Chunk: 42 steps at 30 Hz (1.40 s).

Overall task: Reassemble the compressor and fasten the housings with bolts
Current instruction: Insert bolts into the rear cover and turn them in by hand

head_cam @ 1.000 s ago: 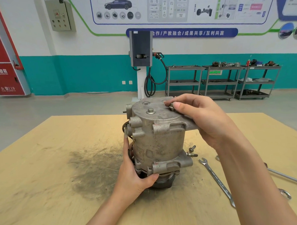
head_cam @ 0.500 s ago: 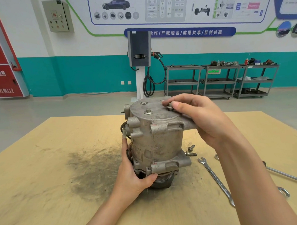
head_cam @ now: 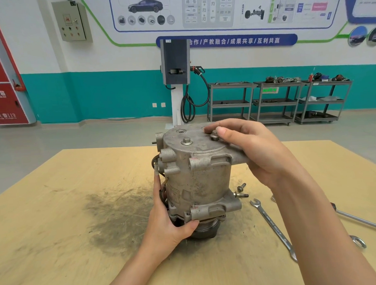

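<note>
Right hand (head_cam: 262, 150) sits on top of the compressor (head_cam: 197, 178), thumb and forefinger pinching a bolt (head_cam: 214, 137) at the right side of the top cover. Left hand (head_cam: 168, 224) grips the compressor's lower left flank, thumb curled under a lower lug, fingers up along the side by a thin cable.

Compressor stands upright at mid table (head_cam: 57, 221), pulley end down. Body is dull grey cast metal, scuffed and dirty, with lugs at top and bottom rims. A second bolt (head_cam: 186, 140) sits seated in the cover, left of the pinched one. Two open round ports show at the cover's far edge.

Two loose bolts (head_cam: 241, 191) lie on the table just right of the base. A wrench (head_cam: 273, 229) lies further right, angled toward the near edge; a second long tool (head_cam: 360, 220) lies beyond it, partly hidden by the right forearm. Dark grease smear covers the wood left of the compressor. Left half of the table is open; far edge runs just behind the compressor.
</note>
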Motion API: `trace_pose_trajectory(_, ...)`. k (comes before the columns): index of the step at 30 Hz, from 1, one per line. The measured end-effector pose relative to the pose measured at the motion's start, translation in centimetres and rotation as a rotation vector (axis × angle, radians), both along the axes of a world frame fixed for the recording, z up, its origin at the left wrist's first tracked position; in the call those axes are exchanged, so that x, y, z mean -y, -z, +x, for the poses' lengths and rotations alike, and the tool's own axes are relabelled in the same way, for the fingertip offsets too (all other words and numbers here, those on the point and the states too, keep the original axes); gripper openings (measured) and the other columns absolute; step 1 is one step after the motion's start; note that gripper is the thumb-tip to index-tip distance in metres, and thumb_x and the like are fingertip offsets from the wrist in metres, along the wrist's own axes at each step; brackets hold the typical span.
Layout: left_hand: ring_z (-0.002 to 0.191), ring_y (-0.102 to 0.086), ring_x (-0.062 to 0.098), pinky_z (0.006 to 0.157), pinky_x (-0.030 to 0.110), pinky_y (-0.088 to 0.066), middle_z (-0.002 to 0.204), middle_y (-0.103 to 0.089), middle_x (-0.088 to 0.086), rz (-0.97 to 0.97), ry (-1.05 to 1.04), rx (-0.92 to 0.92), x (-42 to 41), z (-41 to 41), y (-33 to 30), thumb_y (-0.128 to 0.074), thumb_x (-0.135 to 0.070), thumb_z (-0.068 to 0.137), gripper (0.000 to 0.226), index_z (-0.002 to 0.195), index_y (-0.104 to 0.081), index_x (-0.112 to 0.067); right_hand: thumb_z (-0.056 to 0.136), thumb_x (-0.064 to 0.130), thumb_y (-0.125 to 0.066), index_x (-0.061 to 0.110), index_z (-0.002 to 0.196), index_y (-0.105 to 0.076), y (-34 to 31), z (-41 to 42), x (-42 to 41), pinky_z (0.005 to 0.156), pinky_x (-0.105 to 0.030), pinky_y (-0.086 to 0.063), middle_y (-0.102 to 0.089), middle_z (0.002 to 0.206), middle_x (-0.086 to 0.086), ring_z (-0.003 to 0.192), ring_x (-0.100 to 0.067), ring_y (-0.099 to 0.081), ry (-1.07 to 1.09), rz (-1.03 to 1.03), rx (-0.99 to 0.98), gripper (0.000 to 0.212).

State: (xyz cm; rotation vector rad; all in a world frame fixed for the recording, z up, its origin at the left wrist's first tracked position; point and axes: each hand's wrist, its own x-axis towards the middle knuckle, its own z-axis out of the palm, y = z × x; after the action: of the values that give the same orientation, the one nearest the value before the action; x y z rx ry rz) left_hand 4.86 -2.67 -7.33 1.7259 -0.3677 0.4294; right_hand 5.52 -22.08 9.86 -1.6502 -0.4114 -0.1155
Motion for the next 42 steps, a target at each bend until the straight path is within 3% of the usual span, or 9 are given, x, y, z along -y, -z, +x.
trace_pose_trajectory(3, 0.131, -0.045, -0.007, 0.105, 0.010, -0.036, 0.135, -0.044, -0.040, -0.001, 0.004, 0.006, 0.0, 0.0, 0.1, -0.081, -0.042, 0.056, 0.128, 0.150, 0.007, -0.046, 0.091, 0.012, -0.063, 0.011, 0.094, -0.074, 0.0, 0.1, 0.0, 0.073, -0.020, -0.053, -0.076, 0.094, -0.001, 0.083, -0.009, -0.067, -0.008, 0.037, -0.027, 0.012)
trace_pose_trajectory(7, 0.129, -0.046, -0.009, 0.103, 0.009, -0.036, 0.134, -0.044, -0.042, 0.000, 0.006, 0.006, 0.0, 0.1, 0.1, -0.081, -0.039, 0.057, 0.127, 0.149, 0.005, -0.047, 0.086, 0.015, -0.070, 0.011, 0.087, -0.070, 0.1, 0.2, -0.4, 0.097, -0.038, -0.050, -0.074, 0.103, -0.003, 0.102, -0.017, -0.066, 0.055, 0.022, -0.005, 0.004)
trace_pose_trajectory(11, 0.129, -0.047, -0.007, 0.100, 0.006, -0.037, 0.135, -0.046, -0.038, -0.008, 0.012, 0.008, -0.1, 0.4, 0.4, -0.081, -0.036, 0.059, 0.130, 0.156, 0.006, -0.033, 0.080, 0.021, -0.077, 0.016, 0.080, -0.068, 0.3, 0.2, -0.9, 0.101, -0.049, -0.047, -0.074, 0.100, -0.002, 0.105, -0.018, -0.065, 0.127, 0.024, 0.035, 0.010)
trace_pose_trajectory(14, 0.129, -0.047, -0.007, 0.100, 0.006, -0.038, 0.136, -0.046, -0.036, -0.003, 0.009, 0.010, -0.1, 0.4, 0.4, -0.082, -0.036, 0.060, 0.131, 0.156, 0.006, -0.036, 0.084, 0.021, -0.074, 0.017, 0.087, -0.071, 0.4, 0.2, -0.8, 0.100, -0.044, -0.048, -0.073, 0.102, -0.002, 0.106, -0.017, -0.064, 0.112, -0.003, 0.060, 0.006)
trace_pose_trajectory(18, 0.128, -0.047, -0.007, 0.099, 0.006, -0.037, 0.135, -0.046, -0.037, -0.007, 0.002, 0.004, -0.1, 0.4, 0.4, -0.082, -0.038, 0.059, 0.129, 0.153, 0.007, -0.046, 0.093, 0.017, -0.063, 0.018, 0.097, -0.076, 0.2, 0.0, -0.2, 0.080, -0.022, -0.050, -0.074, 0.103, 0.002, 0.099, -0.010, -0.066, 0.009, -0.018, 0.030, 0.014)
trace_pose_trajectory(27, 0.132, -0.046, -0.004, 0.104, 0.011, -0.039, 0.135, -0.045, -0.037, -0.004, 0.003, 0.011, -0.3, 0.5, 0.7, -0.083, -0.038, 0.059, 0.131, 0.155, 0.007, -0.038, 0.082, 0.017, -0.075, 0.010, 0.082, -0.070, 0.2, 0.3, -0.9, 0.100, -0.044, -0.049, -0.074, 0.103, -0.005, 0.103, -0.021, -0.066, 0.094, 0.042, -0.006, 0.009)
trace_pose_trajectory(35, 0.131, -0.044, -0.008, 0.101, 0.006, -0.035, 0.134, -0.044, -0.041, -0.005, 0.002, 0.016, -0.1, 0.4, 0.5, -0.081, -0.039, 0.058, 0.129, 0.151, 0.007, -0.048, 0.091, 0.013, -0.065, 0.016, 0.094, -0.074, 0.1, 0.0, 0.0, 0.073, -0.019, -0.050, -0.074, 0.101, -0.003, 0.088, -0.008, -0.065, -0.006, -0.003, 0.014, 0.010)
trace_pose_trajectory(40, 0.132, -0.044, -0.006, 0.107, 0.012, -0.036, 0.136, -0.043, -0.041, -0.015, 0.017, 0.020, -0.1, 0.3, 0.5, -0.081, -0.039, 0.058, 0.129, 0.152, 0.007, -0.042, 0.085, 0.012, -0.072, 0.017, 0.083, -0.071, 0.0, 0.2, -0.3, 0.100, -0.041, -0.047, -0.074, 0.103, -0.001, 0.109, -0.017, -0.063, 0.047, -0.005, 0.023, 0.006)
trace_pose_trajectory(42, 0.133, -0.044, -0.005, 0.107, 0.012, -0.036, 0.136, -0.043, -0.040, -0.019, 0.020, 0.018, -0.1, 0.3, 0.5, -0.081, -0.039, 0.059, 0.129, 0.153, 0.007, -0.040, 0.080, 0.012, -0.076, 0.019, 0.075, -0.068, 0.1, 0.2, -0.6, 0.103, -0.047, -0.046, -0.074, 0.101, -0.001, 0.108, -0.017, -0.064, 0.083, 0.024, 0.034, 0.012)
